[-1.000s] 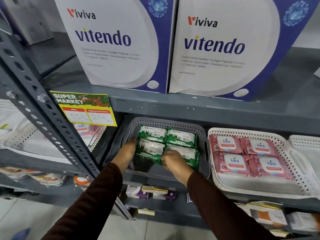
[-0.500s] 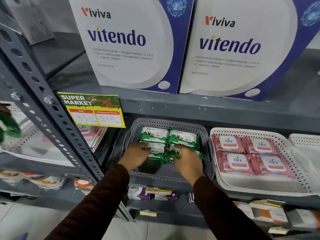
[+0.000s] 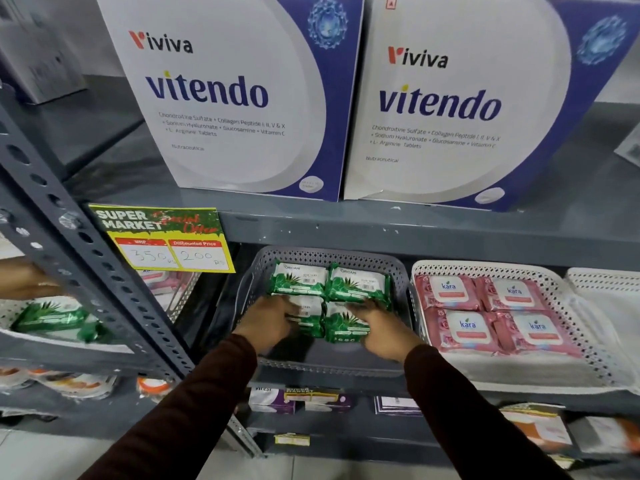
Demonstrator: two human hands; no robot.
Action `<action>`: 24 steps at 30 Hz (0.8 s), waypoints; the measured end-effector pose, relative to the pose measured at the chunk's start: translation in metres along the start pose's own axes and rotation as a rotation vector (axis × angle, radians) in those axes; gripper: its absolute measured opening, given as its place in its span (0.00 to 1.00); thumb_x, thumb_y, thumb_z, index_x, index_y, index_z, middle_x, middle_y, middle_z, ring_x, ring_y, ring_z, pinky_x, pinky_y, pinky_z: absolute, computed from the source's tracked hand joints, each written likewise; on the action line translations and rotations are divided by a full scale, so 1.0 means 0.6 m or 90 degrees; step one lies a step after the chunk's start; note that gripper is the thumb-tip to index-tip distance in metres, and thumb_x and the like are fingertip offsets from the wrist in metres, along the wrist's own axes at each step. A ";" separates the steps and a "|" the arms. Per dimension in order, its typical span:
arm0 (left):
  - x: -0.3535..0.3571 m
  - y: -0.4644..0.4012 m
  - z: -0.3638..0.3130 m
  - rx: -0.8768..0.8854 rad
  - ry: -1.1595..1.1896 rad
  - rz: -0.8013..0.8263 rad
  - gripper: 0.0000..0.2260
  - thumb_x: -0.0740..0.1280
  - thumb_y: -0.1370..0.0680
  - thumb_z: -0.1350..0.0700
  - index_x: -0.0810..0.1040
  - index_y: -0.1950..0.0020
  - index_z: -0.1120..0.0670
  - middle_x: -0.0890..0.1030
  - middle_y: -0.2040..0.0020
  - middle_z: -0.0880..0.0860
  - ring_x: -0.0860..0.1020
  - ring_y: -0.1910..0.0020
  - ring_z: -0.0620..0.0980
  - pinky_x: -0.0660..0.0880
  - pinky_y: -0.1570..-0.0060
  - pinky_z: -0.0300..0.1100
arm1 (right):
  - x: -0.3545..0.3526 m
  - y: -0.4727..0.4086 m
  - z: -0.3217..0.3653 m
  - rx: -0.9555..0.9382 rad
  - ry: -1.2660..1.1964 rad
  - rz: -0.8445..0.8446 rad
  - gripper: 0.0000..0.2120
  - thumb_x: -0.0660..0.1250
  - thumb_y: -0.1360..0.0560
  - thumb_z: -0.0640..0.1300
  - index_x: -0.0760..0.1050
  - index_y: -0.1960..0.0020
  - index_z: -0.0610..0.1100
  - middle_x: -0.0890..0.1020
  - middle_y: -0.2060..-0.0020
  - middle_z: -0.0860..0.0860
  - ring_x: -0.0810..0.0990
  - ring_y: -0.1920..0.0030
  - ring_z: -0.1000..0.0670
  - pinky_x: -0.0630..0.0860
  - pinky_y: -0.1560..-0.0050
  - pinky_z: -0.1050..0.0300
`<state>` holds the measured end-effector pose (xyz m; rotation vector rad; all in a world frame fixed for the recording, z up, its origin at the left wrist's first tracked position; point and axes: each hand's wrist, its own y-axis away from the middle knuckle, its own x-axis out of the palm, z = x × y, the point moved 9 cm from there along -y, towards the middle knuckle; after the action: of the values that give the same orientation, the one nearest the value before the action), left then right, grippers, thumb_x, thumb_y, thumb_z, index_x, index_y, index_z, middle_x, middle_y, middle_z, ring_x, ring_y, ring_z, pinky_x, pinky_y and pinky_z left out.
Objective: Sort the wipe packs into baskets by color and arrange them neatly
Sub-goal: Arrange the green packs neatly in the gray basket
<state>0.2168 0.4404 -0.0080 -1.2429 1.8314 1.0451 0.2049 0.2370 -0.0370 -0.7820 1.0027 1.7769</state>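
Observation:
Several green wipe packs (image 3: 329, 284) lie in a grey perforated basket (image 3: 398, 271) on the middle shelf. My left hand (image 3: 268, 322) rests on the front-left green pack (image 3: 310, 318), fingers curled over it. My right hand (image 3: 381, 325) grips the right side of the front-right green pack (image 3: 341, 327). Both packs sit pressed against the back row. Several pink wipe packs (image 3: 491, 311) lie in neat rows in a white basket (image 3: 581, 341) to the right. More green packs (image 3: 52, 317) lie in a basket on the neighbouring rack at left.
Two large boxes (image 3: 239, 98) stand on the shelf above. A yellow price tag (image 3: 162, 240) hangs from that shelf's edge. A slotted steel upright (image 3: 86, 265) crosses at left. Another person's hand (image 3: 24, 280) shows at the far left. Small boxes (image 3: 273, 400) sit on the shelf below.
My hands have slid the two front green packs back against the rear row and now sit closer together. The camera has drawn nearer. Another person's hand has appeared at the left.

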 end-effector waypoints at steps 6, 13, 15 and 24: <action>-0.044 -0.072 -0.048 0.082 -0.022 -0.166 0.20 0.58 0.18 0.51 0.69 0.28 0.57 0.64 0.23 0.55 0.60 0.24 0.58 0.57 0.25 0.54 | -0.036 -0.072 0.032 0.007 0.055 -0.157 0.28 0.54 0.18 0.50 0.54 0.20 0.48 0.55 0.19 0.45 0.50 0.19 0.43 0.46 0.21 0.36; 0.048 -0.140 -0.026 0.070 -0.168 -0.069 0.24 0.46 0.17 0.47 0.50 0.20 0.49 0.51 0.19 0.48 0.47 0.21 0.53 0.41 0.24 0.60 | -0.004 -0.130 0.004 0.019 0.148 -0.152 0.31 0.45 0.20 0.58 0.46 0.19 0.51 0.51 0.18 0.49 0.47 0.19 0.46 0.40 0.24 0.31; 0.049 -0.136 -0.023 0.075 -0.157 -0.100 0.24 0.47 0.17 0.47 0.53 0.21 0.48 0.55 0.20 0.48 0.49 0.21 0.53 0.43 0.24 0.59 | -0.003 -0.131 0.003 -0.005 0.147 -0.161 0.31 0.44 0.20 0.60 0.50 0.19 0.52 0.54 0.19 0.49 0.49 0.19 0.45 0.40 0.23 0.32; 0.055 -0.132 -0.022 0.075 -0.176 -0.129 0.24 0.43 0.17 0.46 0.51 0.21 0.47 0.54 0.20 0.46 0.47 0.21 0.50 0.43 0.23 0.54 | 0.004 -0.134 0.016 -0.027 0.151 -0.187 0.28 0.44 0.19 0.59 0.55 0.22 0.51 0.61 0.21 0.51 0.54 0.20 0.47 0.41 0.24 0.31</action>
<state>0.2803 0.3982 -0.0496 -1.1261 1.5008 0.9311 0.2774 0.2663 -0.0581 -1.1271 0.9488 1.4809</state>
